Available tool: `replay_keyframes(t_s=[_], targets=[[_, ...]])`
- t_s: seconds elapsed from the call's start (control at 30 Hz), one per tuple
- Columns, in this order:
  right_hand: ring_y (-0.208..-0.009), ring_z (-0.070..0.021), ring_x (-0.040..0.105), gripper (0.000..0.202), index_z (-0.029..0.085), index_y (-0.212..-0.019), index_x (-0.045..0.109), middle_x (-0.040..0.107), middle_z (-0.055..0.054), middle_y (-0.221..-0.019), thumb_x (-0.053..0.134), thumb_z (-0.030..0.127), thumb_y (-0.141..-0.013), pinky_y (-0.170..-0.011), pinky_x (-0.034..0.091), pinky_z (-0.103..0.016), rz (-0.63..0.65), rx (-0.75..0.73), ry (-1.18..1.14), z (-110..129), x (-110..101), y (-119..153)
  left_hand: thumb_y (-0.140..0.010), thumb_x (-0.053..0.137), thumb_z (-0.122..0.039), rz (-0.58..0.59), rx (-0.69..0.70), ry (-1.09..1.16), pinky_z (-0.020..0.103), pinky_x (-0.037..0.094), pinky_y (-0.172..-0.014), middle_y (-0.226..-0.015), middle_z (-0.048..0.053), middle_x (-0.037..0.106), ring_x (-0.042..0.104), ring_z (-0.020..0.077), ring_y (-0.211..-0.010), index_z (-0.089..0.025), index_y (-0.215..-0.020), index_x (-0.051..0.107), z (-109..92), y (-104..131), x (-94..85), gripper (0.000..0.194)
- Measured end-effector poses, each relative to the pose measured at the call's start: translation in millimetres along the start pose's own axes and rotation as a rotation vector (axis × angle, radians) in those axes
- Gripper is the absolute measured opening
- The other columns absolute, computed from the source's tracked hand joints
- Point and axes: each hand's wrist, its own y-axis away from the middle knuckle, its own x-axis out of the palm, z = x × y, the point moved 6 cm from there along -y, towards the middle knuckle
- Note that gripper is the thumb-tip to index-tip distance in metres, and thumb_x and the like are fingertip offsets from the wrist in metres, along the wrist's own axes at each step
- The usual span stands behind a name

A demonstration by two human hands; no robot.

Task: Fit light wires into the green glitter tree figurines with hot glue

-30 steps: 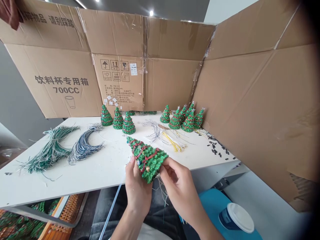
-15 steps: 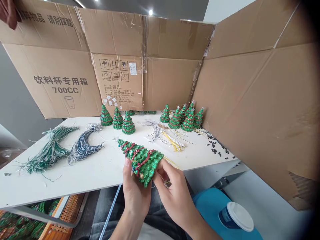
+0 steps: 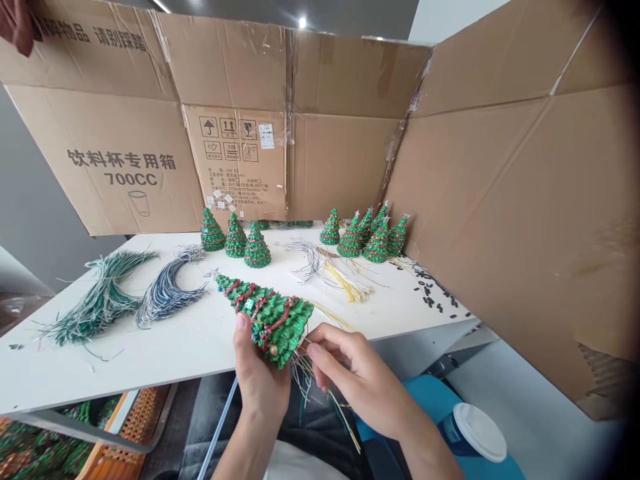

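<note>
My left hand is wrapped round a green Christmas tree ornament with red garlands, tilted so its star tip points up and left. Just off the tree's base, my right hand pinches at thin wires that come out from the underside. Some white, green and yellow wire ends hang below my right fingers. The inside of the base faces away from view.
Small green trees stand along the back of the table. Green wires, blue wires and yellow wires lie in bundles. Black bits are scattered at right. Cardboard walls the table. A lidded tub sits on a blue stool.
The tree has moved left and a little toward me in my left hand. My right hand has drawn away from its base, and the wires now show between them.
</note>
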Motion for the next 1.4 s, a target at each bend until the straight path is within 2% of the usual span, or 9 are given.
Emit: replay_keyframes(t_s=[0.17, 0.37, 0.43, 0.6, 0.77, 0.93, 1.13, 1.3, 1.4], targets=[[-0.082, -0.0169, 0.071, 0.036, 0.021, -0.104, 0.069, 0.073, 0.000, -0.085, 0.061, 0.053, -0.119, -0.083, 0.053, -0.031, 0.093, -0.028, -0.128, -4, -4, -3, -0.075, 0.092, -0.074, 0.023, 0.021, -0.008, 0.031, 0.067, -0.078, -0.109, 0.005, 0.087, 0.084, 0.0276, -0.096, -0.026, -0.116, 0.085, -1, -4, 0.5, 0.064], [-0.079, -0.0168, 0.080, 0.036, 0.026, -0.144, 0.063, 0.070, 0.001, -0.105, 0.067, 0.049, -0.117, -0.086, 0.059, -0.036, 0.224, -0.076, -0.384, -10, -4, -7, -0.071, 0.087, -0.081, -0.072, 0.013, -0.054, 0.034, 0.066, -0.087, -0.121, 0.008, 0.085, 0.079, 0.0360, -0.127, -0.025, -0.117, 0.085, -4, -8, -6.2, 0.072], [-0.082, -0.0157, 0.078, 0.030, 0.026, -0.142, 0.067, 0.071, 0.000, -0.109, 0.067, 0.042, -0.116, -0.089, 0.058, -0.035, 0.237, -0.067, -0.290, -12, -7, -7, -0.070, 0.087, -0.082, -0.060, 0.015, -0.047, 0.038, 0.067, -0.093, -0.125, 0.011, 0.085, 0.077, 0.0391, -0.131, -0.025, -0.122, 0.085, -5, -9, -4.8, 0.077], [-0.095, -0.0204, 0.075, 0.012, 0.023, -0.106, 0.073, 0.077, -0.001, -0.101, 0.065, 0.025, -0.114, -0.093, 0.054, -0.034, 0.224, -0.068, 0.102, -11, -11, -10, -0.072, 0.084, -0.082, -0.048, 0.029, -0.045, 0.042, 0.068, -0.092, -0.128, 0.011, 0.084, 0.079, 0.0388, -0.125, -0.026, -0.125, 0.084, -6, -7, -3.7, 0.078], [-0.103, -0.0234, 0.073, 0.015, 0.025, -0.112, 0.071, 0.081, -0.003, -0.106, 0.057, 0.020, -0.116, -0.097, 0.051, -0.034, 0.238, -0.101, 0.336, -9, -14, -12, -0.074, 0.083, -0.083, -0.016, -0.009, -0.043, 0.040, 0.067, -0.086, -0.120, 0.011, 0.085, 0.081, 0.0357, -0.111, -0.023, -0.125, 0.084, 1, -5, -2.7, 0.078], [-0.096, -0.0232, 0.073, 0.012, 0.025, -0.114, 0.071, 0.080, -0.002, -0.098, 0.062, 0.032, -0.116, -0.096, 0.054, -0.037, 0.297, -0.091, 0.211, -9, -14, -8, -0.076, 0.081, -0.085, -0.001, -0.022, -0.065, 0.038, 0.066, -0.081, -0.117, 0.012, 0.086, 0.082, 0.0338, -0.105, -0.022, -0.127, 0.083, 1, -4, -2.2, 0.081], [-0.070, -0.0145, 0.063, 0.047, 0.020, -0.118, 0.069, 0.068, 0.000, -0.091, 0.067, 0.066, -0.113, -0.073, 0.052, -0.031, 0.243, -0.002, -0.301, -18, -4, -13, -0.073, 0.083, -0.084, 0.003, -0.045, -0.094, 0.033, 0.062, -0.072, -0.111, 0.009, 0.086, 0.082, 0.0311, -0.100, -0.023, -0.121, 0.085, 1, -2, -3.3, 0.078], [-0.062, -0.0104, 0.042, 0.046, 0.019, -0.110, 0.070, 0.048, 0.007, -0.079, 0.059, 0.063, -0.118, -0.063, 0.038, -0.027, 0.244, -0.033, -0.340, -18, 1, -17, -0.071, 0.080, -0.089, -0.019, -0.058, -0.097, 0.036, 0.065, -0.081, -0.109, 0.010, 0.086, 0.082, 0.0354, -0.112, -0.023, -0.121, 0.085, 1, 1, -3.5, 0.083], [-0.067, -0.0130, 0.056, 0.042, 0.019, -0.112, 0.073, 0.059, 0.004, -0.078, 0.061, 0.059, -0.118, -0.070, 0.045, -0.029, 0.253, -0.020, -0.251, -20, 0, -18, -0.073, 0.078, -0.087, 0.013, -0.085, -0.104, 0.042, 0.067, -0.085, -0.111, 0.012, 0.086, 0.083, 0.0377, -0.108, -0.022, -0.128, 0.082, 1, 3, -0.9, 0.085]])
